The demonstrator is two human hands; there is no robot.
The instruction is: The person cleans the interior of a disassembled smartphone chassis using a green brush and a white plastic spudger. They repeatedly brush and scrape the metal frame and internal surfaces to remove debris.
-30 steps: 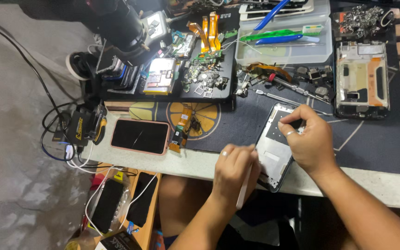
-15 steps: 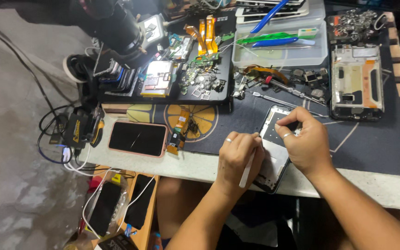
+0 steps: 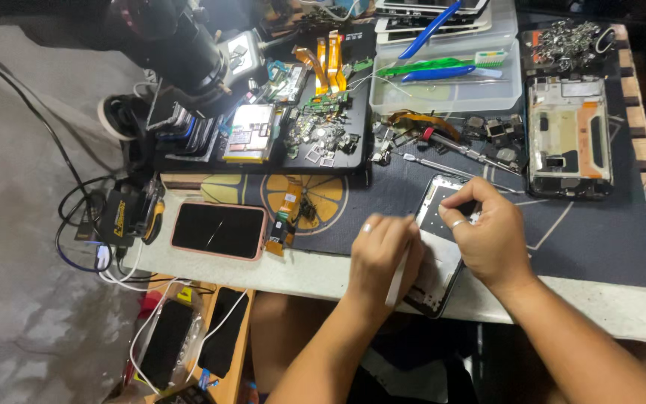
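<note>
An opened phone body (image 3: 437,217) lies on the dark work mat (image 3: 585,239) at the table's front edge. My left hand (image 3: 380,258) rests on its left side and grips a thin white tool (image 3: 396,278) that points down toward me. My right hand (image 3: 487,232) presses on the phone's right half, fingers curled over its upper part; a ring shows on one finger. Whether the fingertips pinch a small part is hidden.
A pink-cased phone (image 3: 218,230) lies to the left near a black-and-yellow device (image 3: 125,213) with cables. A black tray (image 3: 315,127) holds loose parts and flex cables. A clear tray (image 3: 446,78) with blue and green tools and another stripped phone frame (image 3: 568,138) sit behind. A microscope (image 3: 181,49) stands far left.
Both hands stay on the opened phone. My left hand has shifted slightly up and right along it with the white tool; the view has moved a little.
</note>
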